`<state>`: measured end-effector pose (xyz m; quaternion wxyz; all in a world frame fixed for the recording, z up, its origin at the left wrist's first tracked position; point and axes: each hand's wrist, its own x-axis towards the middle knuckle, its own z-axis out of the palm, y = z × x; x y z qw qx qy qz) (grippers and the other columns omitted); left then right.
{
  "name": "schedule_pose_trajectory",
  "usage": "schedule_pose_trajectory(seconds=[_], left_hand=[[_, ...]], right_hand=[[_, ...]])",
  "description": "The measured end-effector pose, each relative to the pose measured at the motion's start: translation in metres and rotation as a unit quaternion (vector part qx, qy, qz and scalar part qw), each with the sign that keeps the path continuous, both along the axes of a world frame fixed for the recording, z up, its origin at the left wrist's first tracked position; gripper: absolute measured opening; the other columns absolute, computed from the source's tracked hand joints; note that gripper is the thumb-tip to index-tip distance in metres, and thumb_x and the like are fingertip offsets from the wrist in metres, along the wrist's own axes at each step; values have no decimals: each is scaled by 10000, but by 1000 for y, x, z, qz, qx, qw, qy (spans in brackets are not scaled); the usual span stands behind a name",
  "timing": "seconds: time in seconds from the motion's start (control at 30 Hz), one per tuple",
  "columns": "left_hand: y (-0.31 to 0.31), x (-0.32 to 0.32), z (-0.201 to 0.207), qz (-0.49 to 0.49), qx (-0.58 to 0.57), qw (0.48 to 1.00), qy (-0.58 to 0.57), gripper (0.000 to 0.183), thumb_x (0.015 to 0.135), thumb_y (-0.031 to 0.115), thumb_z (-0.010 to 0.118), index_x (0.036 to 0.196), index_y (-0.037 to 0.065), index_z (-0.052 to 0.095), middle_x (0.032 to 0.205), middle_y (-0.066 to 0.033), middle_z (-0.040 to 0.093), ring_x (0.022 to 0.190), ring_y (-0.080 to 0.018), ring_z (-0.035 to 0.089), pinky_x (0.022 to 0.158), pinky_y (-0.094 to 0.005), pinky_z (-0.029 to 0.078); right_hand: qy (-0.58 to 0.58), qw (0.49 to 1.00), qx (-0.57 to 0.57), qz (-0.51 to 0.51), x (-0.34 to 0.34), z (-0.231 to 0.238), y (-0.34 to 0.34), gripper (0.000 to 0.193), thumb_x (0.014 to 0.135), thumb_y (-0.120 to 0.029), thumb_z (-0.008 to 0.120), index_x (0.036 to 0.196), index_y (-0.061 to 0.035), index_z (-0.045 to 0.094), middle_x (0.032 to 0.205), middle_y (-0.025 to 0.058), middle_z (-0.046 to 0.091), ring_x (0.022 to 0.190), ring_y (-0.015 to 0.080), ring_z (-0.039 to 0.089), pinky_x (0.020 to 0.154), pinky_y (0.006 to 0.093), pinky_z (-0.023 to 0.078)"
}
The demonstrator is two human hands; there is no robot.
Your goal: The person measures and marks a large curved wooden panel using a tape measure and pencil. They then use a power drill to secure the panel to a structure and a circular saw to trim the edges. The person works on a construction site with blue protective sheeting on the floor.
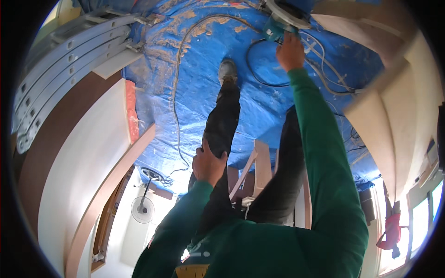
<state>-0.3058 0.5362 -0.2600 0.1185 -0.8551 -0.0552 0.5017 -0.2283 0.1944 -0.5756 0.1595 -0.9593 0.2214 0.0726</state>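
Note:
My right hand (pixel 291 50) reaches far forward, its fingers closed on a teal power saw (pixel 274 30) low over the blue sheet. The saw has a rounded pale metal guard or base at its far side; part of it is cut off by the picture's upper edge. My left hand (pixel 208 165) lies on my left thigh with the thumb and fingers apart, holding nothing. A dark cable (pixel 175 88) runs from near the saw in a long curve over the sheet.
Dusty blue sheeting (pixel 153 99) covers the floor. A folded aluminium ladder (pixel 69 69) and leaning boards (pixel 88 157) stand at left. Curved wooden panels (pixel 398 97) fill the right. A fan (pixel 142 209) stands behind at left; another person (pixel 393 231) in red is at lower right.

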Motion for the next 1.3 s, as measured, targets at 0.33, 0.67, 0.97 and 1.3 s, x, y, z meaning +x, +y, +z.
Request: schedule_pose_trajectory(seconds=[0.33,0.67,0.97,1.3], left_hand=[[36,26,-5,24,-39,999,-11,879,872,492,819,1553,52,479,1228,-293,656,1082,-511,702,917,-582,579],[36,51,-10,-10,-52,999,-12,837,890,582,765,1464,8,557,1281,-281,687,1170,-509,695,1003,-561,575],[231,88,-78,-46,-363,928,70,275,1007,370,719,1072,103,707,851,-27,652,704,-133,612,598,-310,474],[149,129,73,146,-148,976,61,364,1048,426,637,1055,66,692,868,-105,725,736,-228,705,630,-383,564]], right_hand=[[144,980,136,31,69,-79,-43,490,899,-393,749,1284,-92,719,1081,211,790,1012,414,756,910,548,580],[110,815,432,-370,-45,237,78,477,877,-446,832,1130,-42,798,932,128,785,861,245,761,761,388,590],[-58,619,463,-632,-213,526,124,292,923,-266,804,1018,6,758,724,70,688,583,182,645,565,351,514],[-366,407,297,-782,-452,651,84,243,900,-205,843,946,5,730,652,17,596,505,117,539,475,308,440]])
